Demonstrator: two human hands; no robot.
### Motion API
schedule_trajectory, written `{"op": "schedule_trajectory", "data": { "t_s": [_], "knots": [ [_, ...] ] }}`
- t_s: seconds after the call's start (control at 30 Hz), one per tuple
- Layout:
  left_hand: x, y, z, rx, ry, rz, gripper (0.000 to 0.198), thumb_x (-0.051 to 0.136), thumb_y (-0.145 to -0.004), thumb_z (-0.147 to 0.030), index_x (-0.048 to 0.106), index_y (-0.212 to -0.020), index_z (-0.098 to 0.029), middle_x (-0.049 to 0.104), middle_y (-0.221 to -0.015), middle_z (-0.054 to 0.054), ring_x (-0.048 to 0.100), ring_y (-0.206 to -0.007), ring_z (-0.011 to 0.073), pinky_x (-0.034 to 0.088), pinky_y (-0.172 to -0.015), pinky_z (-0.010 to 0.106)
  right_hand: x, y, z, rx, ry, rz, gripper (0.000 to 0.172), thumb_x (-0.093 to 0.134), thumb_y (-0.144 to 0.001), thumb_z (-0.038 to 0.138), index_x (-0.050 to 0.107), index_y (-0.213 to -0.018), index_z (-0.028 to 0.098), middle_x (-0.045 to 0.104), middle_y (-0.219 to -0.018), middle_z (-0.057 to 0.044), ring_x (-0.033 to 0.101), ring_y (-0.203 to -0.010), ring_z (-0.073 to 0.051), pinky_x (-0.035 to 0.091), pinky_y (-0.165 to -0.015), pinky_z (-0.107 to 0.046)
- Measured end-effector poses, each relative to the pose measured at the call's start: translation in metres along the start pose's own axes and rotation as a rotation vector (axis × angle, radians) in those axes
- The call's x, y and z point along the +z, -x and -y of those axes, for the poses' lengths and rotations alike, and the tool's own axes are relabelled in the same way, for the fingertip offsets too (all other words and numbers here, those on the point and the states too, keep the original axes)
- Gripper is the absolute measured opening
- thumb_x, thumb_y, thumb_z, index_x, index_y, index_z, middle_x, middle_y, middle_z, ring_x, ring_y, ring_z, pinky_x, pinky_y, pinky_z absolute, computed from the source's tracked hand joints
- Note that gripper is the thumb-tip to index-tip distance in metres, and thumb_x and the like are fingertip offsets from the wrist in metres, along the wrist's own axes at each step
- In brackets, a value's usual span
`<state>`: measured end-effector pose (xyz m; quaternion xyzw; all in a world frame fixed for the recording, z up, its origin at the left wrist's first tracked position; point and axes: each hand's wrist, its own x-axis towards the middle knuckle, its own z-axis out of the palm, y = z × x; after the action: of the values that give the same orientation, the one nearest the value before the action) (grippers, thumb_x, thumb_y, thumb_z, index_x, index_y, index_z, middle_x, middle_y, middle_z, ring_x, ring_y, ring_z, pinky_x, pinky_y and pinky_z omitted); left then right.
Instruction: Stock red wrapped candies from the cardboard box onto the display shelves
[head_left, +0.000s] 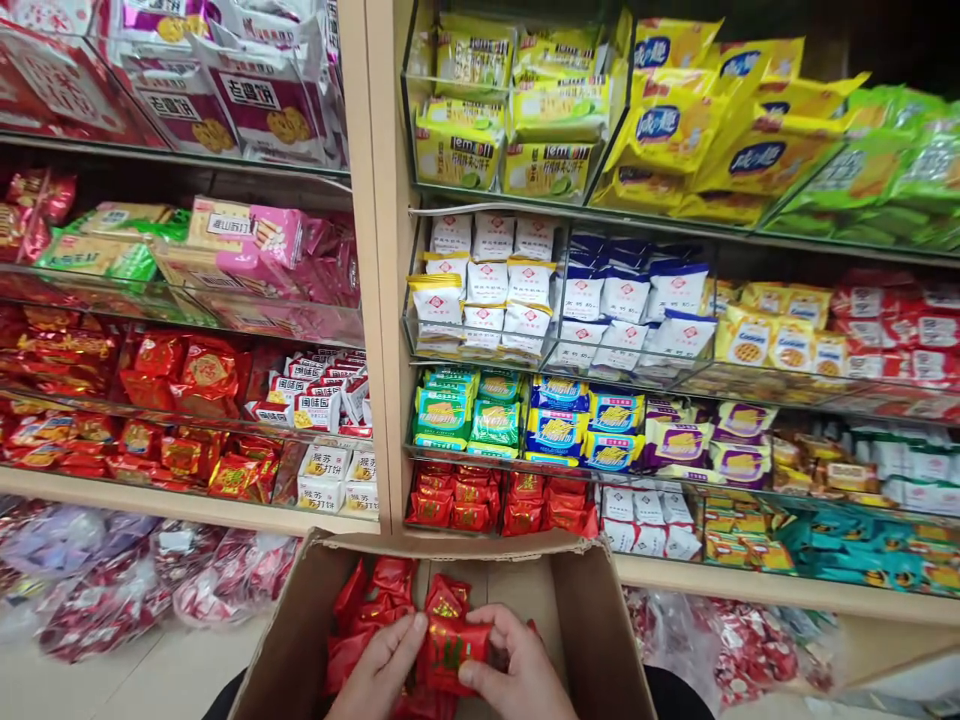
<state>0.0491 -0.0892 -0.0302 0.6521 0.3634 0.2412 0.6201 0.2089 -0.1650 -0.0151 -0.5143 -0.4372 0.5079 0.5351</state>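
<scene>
Both my hands are inside an open cardboard box (592, 610). Between them is a small red snack packet (448, 655) with gold and green print. My right hand (521, 665) pinches its right side, thumb in front and fingers behind. At the packet's left edge, my left hand (382, 670) closes on it with the thumb on top; its other fingers are partly hidden. More red packets (352, 655) lie loose in the box, mostly on the left, and one (447, 597) sits just beyond the held packet.
Ahead stand shelves with clear dividers. Red packets (454, 497) and white packets (649, 520) fill the lowest right tier. A wooden post (379, 260) separates the two shelf units. Plastic bags of packets (105, 590) lie on the floor at left, others (750, 650) at right.
</scene>
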Motion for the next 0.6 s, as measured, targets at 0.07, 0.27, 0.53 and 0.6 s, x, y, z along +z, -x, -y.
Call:
{"op": "schedule_trajectory", "data": {
  "t_s": [0.07, 0.27, 0.53, 0.6],
  "knots": [
    [-0.005, 0.001, 0.005, -0.009, -0.032, -0.01, 0.043, 0.034, -0.079, -0.057, 0.053, -0.075, -0.019, 0.055, -0.07, 0.0, 0.049, -0.069, 0.0156, 0.04, -0.066, 0.026, -0.007, -0.004, 0.014, -0.054, 0.04, -0.076, 0.028, 0.059, -0.065, 0.017, 0.051, -0.092, 0.02, 0.066, -0.084, -0.003, 0.059, -0.079, -0.02, 0.043, -0.071, -0.032],
    [-0.019, 0.001, 0.034, -0.076, -0.165, 0.045, 0.042, 0.045, -0.073, -0.058, 0.053, -0.074, -0.017, 0.046, -0.064, -0.003, 0.041, -0.061, 0.0115, 0.035, -0.06, 0.023, -0.042, -0.052, 0.058, -0.124, -0.03, -0.231, 0.037, 0.062, -0.064, 0.026, 0.047, -0.098, 0.02, 0.065, -0.092, -0.004, 0.058, -0.084, -0.016, 0.042, -0.077, -0.03],
    [-0.019, 0.009, 0.065, -0.175, -0.159, 0.103, 0.041, 0.048, -0.07, -0.057, 0.051, -0.079, -0.017, 0.045, -0.067, -0.003, 0.039, -0.063, 0.01, 0.035, -0.062, 0.021, -0.048, -0.145, 0.041, 0.222, 0.23, -0.229, 0.026, 0.059, -0.055, -0.005, 0.056, -0.073, 0.013, 0.05, -0.047, 0.009, 0.047, -0.045, -0.007, 0.04, -0.052, -0.021],
    [-0.019, 0.011, 0.074, -0.196, -0.178, 0.11, 0.039, 0.048, -0.071, -0.056, 0.051, -0.079, -0.017, 0.047, -0.065, -0.003, 0.042, -0.061, 0.0098, 0.036, -0.059, 0.021, -0.044, -0.162, 0.031, 0.263, 0.273, -0.236, 0.021, 0.058, -0.063, -0.003, 0.056, -0.077, 0.012, 0.052, -0.053, 0.008, 0.047, -0.045, -0.006, 0.041, -0.05, -0.021]
  ]
}}
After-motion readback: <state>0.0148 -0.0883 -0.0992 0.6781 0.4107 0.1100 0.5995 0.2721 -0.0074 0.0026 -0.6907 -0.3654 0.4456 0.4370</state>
